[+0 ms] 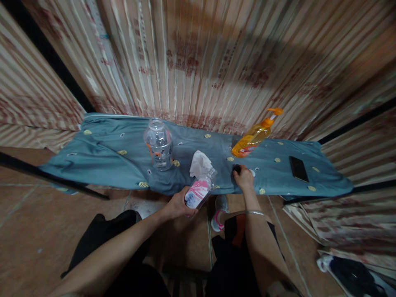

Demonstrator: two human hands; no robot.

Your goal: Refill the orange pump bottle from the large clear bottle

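My left hand (181, 203) is wrapped round a clear plastic bottle (198, 192) with a pink and white label. The bottle is tilted, its neck pointing up and to the right, over the near edge of the cloth-covered table. Just beyond its neck lies a crumpled white tissue (200, 163). My right hand (244, 178) is closed, low over the cloth, with a small black object (236, 168) at its fingertips; its exact kind is too small to tell. Close beside that hand is a small white disc (253, 173), partly hidden.
A large clear jar-like bottle (159, 144) stands at the left of the patterned blue-green cloth (105, 144). An orange pump bottle (253, 138) stands behind my right hand. A black phone (298, 168) lies at the right. Striped curtains hang behind; dark poles frame the sides.
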